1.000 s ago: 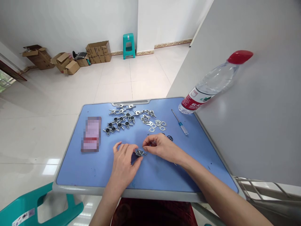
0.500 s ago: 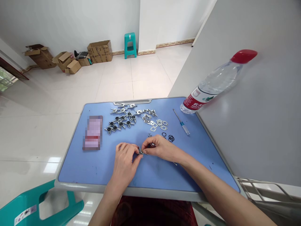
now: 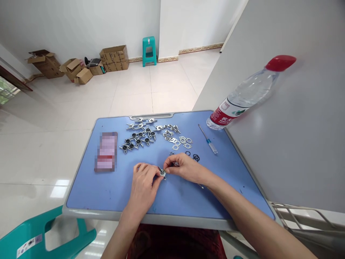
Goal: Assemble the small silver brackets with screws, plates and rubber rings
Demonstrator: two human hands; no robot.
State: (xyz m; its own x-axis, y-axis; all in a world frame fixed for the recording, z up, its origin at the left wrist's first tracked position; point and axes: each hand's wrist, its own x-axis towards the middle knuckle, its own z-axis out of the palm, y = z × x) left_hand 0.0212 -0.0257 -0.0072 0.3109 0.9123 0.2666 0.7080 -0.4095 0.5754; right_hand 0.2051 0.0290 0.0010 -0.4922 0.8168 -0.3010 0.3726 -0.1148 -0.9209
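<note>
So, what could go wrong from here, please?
The left hand holds a small metal part, which might slip from its grip. Loose black rings lie close beside the right hand and could get brushed away. The bottle stands near the edge of the table, so a bump might topple it.

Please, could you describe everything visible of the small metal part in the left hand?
The metal part looks silvery, with a flat plate, a slim tilted rod and a small ring. The left hand pinches it over the table; the right hand is at its right side. Fingers hide the rest.
</note>
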